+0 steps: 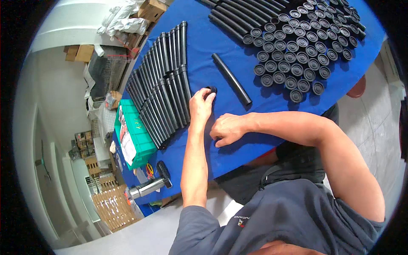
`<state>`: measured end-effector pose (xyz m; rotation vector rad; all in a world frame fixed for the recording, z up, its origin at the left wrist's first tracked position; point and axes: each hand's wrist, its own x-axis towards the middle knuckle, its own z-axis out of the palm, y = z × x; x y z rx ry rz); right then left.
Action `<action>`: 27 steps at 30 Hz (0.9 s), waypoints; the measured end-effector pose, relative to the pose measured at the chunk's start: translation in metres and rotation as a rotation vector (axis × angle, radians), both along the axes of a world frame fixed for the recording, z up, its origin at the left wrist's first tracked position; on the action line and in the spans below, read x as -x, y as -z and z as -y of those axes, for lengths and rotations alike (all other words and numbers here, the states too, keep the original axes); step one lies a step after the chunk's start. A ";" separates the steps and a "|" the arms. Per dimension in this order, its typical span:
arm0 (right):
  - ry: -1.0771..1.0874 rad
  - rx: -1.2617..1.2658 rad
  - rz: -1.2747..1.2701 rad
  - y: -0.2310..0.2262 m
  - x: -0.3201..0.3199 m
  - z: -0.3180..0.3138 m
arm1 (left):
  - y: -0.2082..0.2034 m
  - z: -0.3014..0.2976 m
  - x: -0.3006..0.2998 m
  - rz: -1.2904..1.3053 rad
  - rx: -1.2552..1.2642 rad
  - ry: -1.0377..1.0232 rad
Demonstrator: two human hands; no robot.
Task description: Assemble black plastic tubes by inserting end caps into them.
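Between the thumb and fingers of my left hand (201, 107) is a small black round piece (213, 89), much like the loose caps; the fingers partly cover it. My right hand (228, 129) rests low on the blue cloth, just right of my left wrist. Its fingers are curled under, and what they hold, if anything, is hidden. A single black tube (232, 80) lies slantwise beyond my right hand, apart from both hands. To the left, black tubes with wider collars at their far ends (163, 87) lie side by side in two overlapping rows.
Many black ringed caps (293, 57) cover the right of the blue-clothed table (202, 51). More black tubes (238, 17) lie at the far edge. A green crate (140, 140) with papers stands at the left, near a black-headed mallet (148, 186) and yellow-red handled scissors (149, 169).
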<state>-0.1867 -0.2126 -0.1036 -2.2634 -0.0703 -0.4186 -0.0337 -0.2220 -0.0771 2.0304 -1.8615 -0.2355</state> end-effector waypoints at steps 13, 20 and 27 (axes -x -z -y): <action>-0.007 -0.031 -0.033 0.003 0.001 0.001 | -0.046 -0.004 0.023 -0.013 -0.140 -0.037; 0.036 -0.062 0.148 0.018 -0.004 -0.003 | -0.035 0.029 0.083 -0.149 -0.270 0.182; -0.004 -0.078 0.098 0.007 -0.003 -0.003 | -0.034 0.042 0.086 -0.391 -0.481 0.031</action>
